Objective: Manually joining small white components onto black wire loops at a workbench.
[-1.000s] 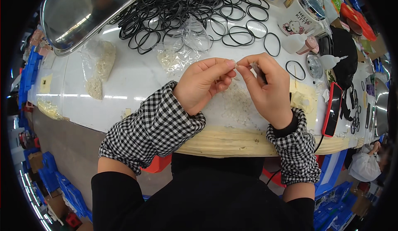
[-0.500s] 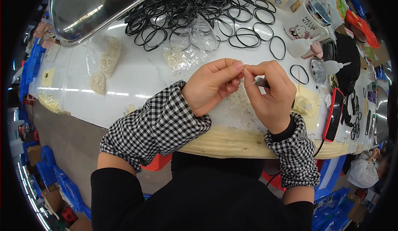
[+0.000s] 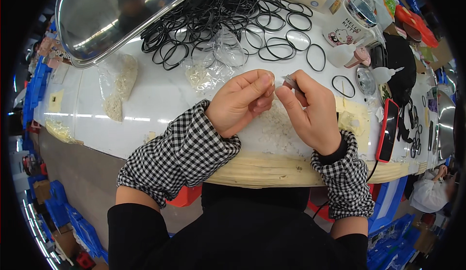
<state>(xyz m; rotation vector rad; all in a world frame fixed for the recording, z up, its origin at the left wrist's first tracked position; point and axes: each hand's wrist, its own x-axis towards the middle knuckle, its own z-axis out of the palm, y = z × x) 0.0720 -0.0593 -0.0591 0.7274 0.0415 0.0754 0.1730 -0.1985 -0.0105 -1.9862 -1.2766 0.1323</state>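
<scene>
Over the near part of the white table (image 3: 160, 98), my left hand (image 3: 242, 100) is closed in a pinch on a tiny whitish piece (image 3: 273, 82), too small to name. Facing it, a short distance to the right, my right hand (image 3: 313, 117) grips a small grey metal blade (image 3: 290, 81) between thumb and fingers. The blade's tip points toward the pinched piece without touching it. Below both hands lies a loose spread of small pale pieces (image 3: 279, 127). Just beyond my left hand is a clear plastic bag (image 3: 201, 76) of similar pieces.
A heap of black rubber rings (image 3: 218, 8) covers the far middle, beside a shiny metal tray (image 3: 111, 17). Another pale-filled bag (image 3: 125, 78) lies left. At right are a white cup (image 3: 342, 30), a squeeze bottle (image 3: 386, 73) and a red-edged phone (image 3: 387, 131).
My hands have come apart from touching fingertips. The right hand's thumb has moved off the small piece, and the blade now shows more clearly. The view has shifted slightly.
</scene>
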